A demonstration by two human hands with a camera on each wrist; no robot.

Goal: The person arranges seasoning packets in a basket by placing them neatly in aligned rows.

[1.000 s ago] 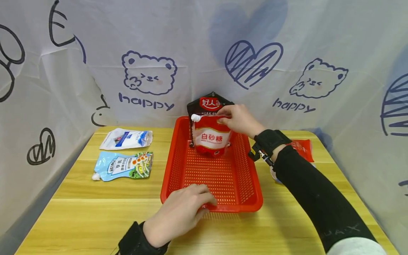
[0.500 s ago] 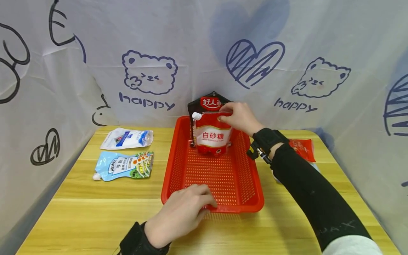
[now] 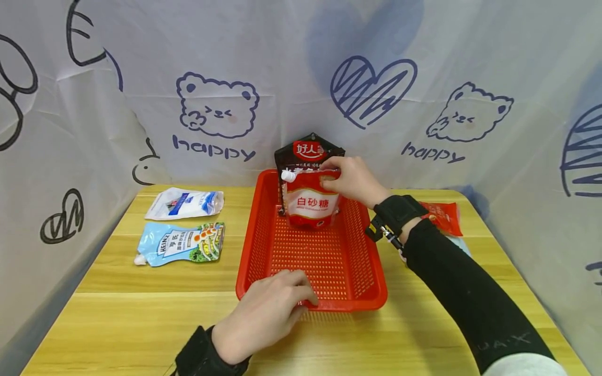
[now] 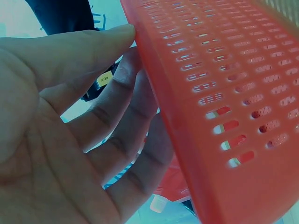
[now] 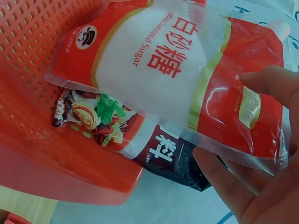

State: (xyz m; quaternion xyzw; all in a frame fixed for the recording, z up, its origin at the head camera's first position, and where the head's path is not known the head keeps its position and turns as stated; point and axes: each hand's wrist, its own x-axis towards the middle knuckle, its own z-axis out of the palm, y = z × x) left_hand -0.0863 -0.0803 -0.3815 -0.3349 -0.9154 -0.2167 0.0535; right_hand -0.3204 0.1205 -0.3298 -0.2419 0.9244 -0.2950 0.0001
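Note:
My right hand (image 3: 356, 181) pinches the upper right corner of a red and white pouch of white granulated sugar (image 3: 312, 202), its white spout at the upper left. The pouch stands nearly upright inside the far end of a red perforated basket (image 3: 371, 250). Behind it a black seasoning packet (image 3: 288, 156) leans at the basket's back wall, partly covered by the sugar. In the right wrist view the thumb lies on the printed face of the sugar pouch (image 5: 154, 70), fingers behind. My left hand (image 3: 270, 313) grips the near rim of the basket (image 4: 187, 116), fingers over the edge.
On the wooden table (image 3: 141, 313), a white pouch (image 3: 184, 203) and a light-blue Heinz pouch (image 3: 181, 244) lie left of the basket. A red packet (image 3: 443, 218) lies to the right, partly behind my right arm. A printed white cloth (image 3: 301, 68) hangs behind.
The sugar pouch has dipped slightly with my right hand, showing more of the black packet's lettering above it. My left hand stays on the basket rim.

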